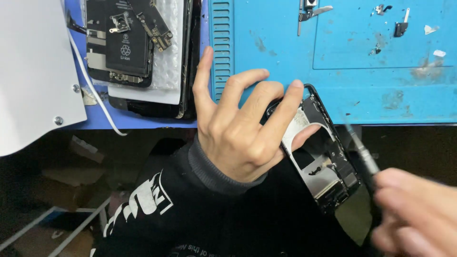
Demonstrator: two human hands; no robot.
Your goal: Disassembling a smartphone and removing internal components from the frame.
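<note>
My left hand [243,126] grips an opened black phone frame [323,157] by its upper end, fingers curled over its edge, holding it tilted over the front edge of the blue work mat [371,90]. The frame's inside shows bare metal plates and small parts. My right hand [416,214], blurred at the lower right, holds a dark slim screwdriver [364,154] whose tip points up toward the frame's right side.
At the upper left lies a stack of disassembled phones [138,52] with a black battery and loose boards on bubble wrap. A white panel [33,71] and white cable [95,95] sit left. Tweezers [309,14] and small parts [401,26] lie on the mat's far side.
</note>
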